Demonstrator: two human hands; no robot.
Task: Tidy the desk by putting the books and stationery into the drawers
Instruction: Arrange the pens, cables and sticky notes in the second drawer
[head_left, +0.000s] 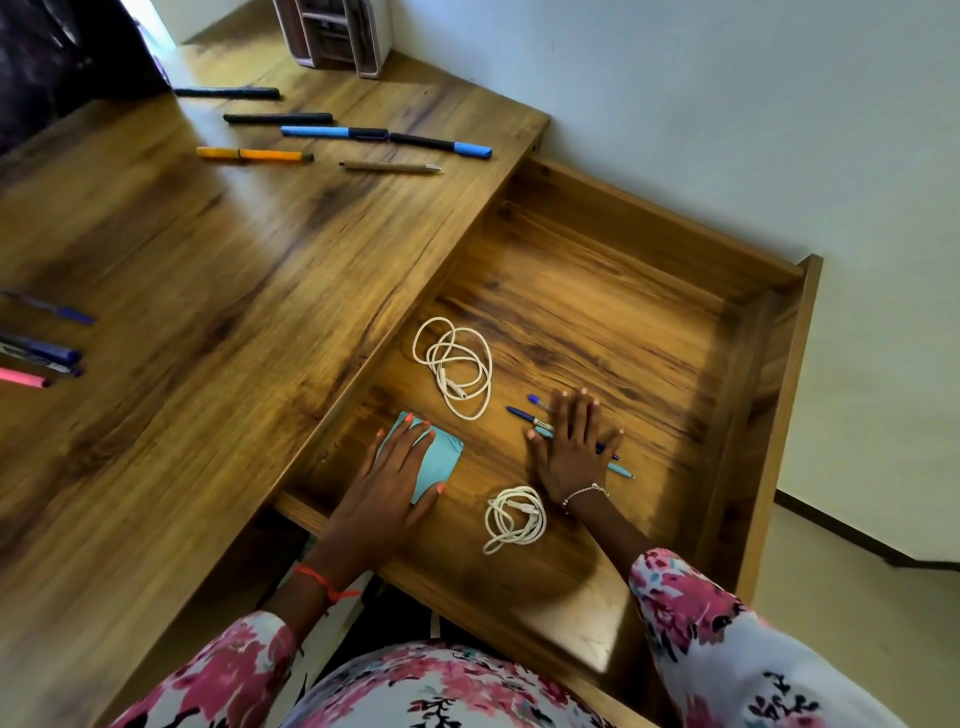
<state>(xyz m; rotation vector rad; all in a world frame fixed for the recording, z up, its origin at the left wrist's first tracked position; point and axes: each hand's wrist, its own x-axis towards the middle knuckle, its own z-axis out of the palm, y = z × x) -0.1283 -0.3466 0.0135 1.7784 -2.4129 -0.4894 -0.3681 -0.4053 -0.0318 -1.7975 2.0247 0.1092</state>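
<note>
On the table (208, 249) pens lie in two loose lots, a far row (332, 132) toward the wall and a bunch (47, 353) at the left edge, none put away yet. No books in view. Right of the table the drawer (769, 426) is pulled wide out, which gives both hands room to work on its floor.

The left hand (395, 478) lies flat, fingers straight, on a teal pad (447, 457) at the drawer's near left, with the thumb at the pad's near corner. It looks like pressing or sliding the pad into place, not gripping. The right hand (574, 441) is flat too, fingers spread, palm down over the drawer pens (519, 414), which stick out on both sides of it. It is likely pinning them so they don't roll, or lining them up. Neither hand holds anything.

Two white cables sit coiled in the drawer. The bigger coil (457, 364) is beyond the pad and left of the drawer pens. The small coil (514, 517) is near the front, just beside the right wrist.

Judgement: the drawer contents get squared up first, and most stationery is left to move.
</note>
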